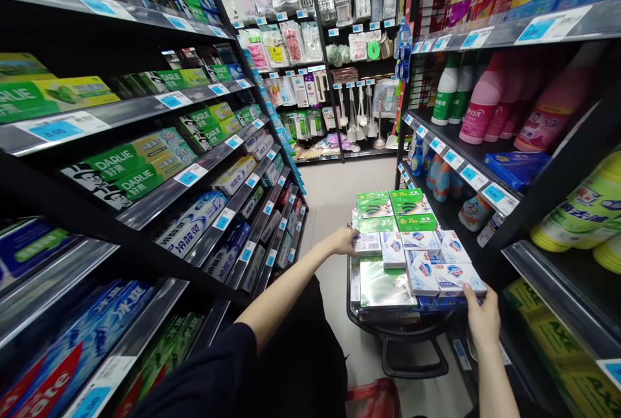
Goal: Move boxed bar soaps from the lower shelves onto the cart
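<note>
Shop aisle, head view, clock taken from the frame's centre. Shelves of toothpaste boxes (140, 162) are running along nine o'clock; bottles (485, 98) are standing at two; packets and utensils (359, 114) are hanging at twelve. At four o'clock, a black basket (407, 332) is carrying green boxes (378, 204) on its far side and white boxes (422, 269) nearer. Left hand (345, 241), five o'clock: partly curled, its fingers are touching the left edge of the leftmost white box; whether they are gripping, one cannot tell. Right hand (485, 318), four o'clock: half open, thumb and fingers are meeting the nearest right-hand white box at its right end; a firm hold cannot be confirmed.
</note>
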`<state>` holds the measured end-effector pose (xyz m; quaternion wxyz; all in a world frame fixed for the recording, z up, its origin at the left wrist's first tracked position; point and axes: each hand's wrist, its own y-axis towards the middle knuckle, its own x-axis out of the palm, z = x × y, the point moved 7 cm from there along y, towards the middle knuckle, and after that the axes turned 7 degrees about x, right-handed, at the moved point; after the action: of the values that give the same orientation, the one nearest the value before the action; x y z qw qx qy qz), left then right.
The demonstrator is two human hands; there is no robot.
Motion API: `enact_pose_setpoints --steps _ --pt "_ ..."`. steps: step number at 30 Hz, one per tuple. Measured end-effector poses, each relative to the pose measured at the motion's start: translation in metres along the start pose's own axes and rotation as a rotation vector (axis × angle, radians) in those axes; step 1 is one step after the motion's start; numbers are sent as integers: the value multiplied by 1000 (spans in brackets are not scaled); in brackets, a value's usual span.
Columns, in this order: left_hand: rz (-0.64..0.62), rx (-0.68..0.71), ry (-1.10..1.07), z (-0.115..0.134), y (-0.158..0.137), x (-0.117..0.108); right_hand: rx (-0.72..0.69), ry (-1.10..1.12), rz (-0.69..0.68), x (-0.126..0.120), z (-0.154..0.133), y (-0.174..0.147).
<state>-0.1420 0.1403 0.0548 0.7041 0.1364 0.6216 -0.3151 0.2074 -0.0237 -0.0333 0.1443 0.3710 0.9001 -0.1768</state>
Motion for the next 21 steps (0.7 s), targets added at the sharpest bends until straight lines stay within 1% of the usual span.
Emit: enact_pose_setpoints --steps 10,15,21 --pt "-6 4 13 3 2 -2 -14 190 -15 6 15 13" --pt "-31 10 17 3 2 -2 -29 147 -33 6 13 15" --pt "-47 25 29 4 2 -3 -2 127 -53 4 10 13"
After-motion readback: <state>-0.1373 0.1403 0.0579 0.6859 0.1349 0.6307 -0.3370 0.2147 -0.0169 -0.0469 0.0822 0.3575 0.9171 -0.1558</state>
